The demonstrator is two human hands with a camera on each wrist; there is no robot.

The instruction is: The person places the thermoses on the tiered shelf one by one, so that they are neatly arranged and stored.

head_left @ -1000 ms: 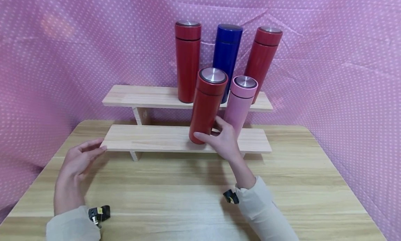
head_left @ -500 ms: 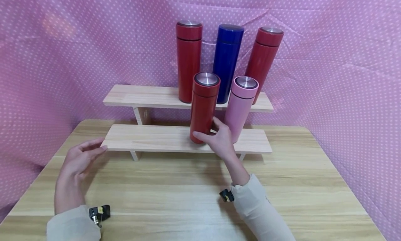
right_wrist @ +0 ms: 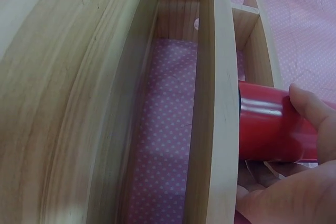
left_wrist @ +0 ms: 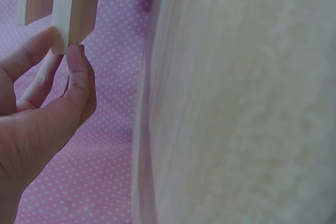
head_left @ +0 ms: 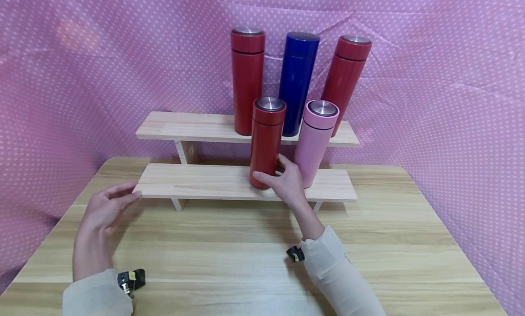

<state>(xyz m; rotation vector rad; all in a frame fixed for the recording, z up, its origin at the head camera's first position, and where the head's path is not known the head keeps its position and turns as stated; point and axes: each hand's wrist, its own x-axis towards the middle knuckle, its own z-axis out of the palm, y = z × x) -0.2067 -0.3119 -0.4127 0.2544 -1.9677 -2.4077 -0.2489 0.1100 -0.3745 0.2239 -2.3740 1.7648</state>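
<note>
A red thermos flask (head_left: 265, 142) with a silver-topped lid stands upright on the lower wooden shelf (head_left: 197, 181). My right hand (head_left: 287, 181) grips it low down, thumb in front and fingers on its right side; the right wrist view shows the red flask's base (right_wrist: 270, 121) at the shelf board. Just right of it is a pink thermos flask (head_left: 313, 145) on the same shelf. At the shelf's left end, my left hand (head_left: 107, 206) pinches the board's corner between thumb and fingers, as the left wrist view shows at the board end (left_wrist: 62, 19).
On the upper shelf (head_left: 184, 126) stand a red flask (head_left: 248, 83), a blue flask (head_left: 298, 83) and another red flask (head_left: 346, 74) at the right. The two-tier rack rests on a wood-grain table (head_left: 213, 261). Pink dotted cloth (head_left: 123, 56) hangs behind and at the sides.
The red flask in my right hand has gone from tilted rightward to nearly upright on the lower shelf. My right forearm has shifted slightly left. The left hand keeps its place.
</note>
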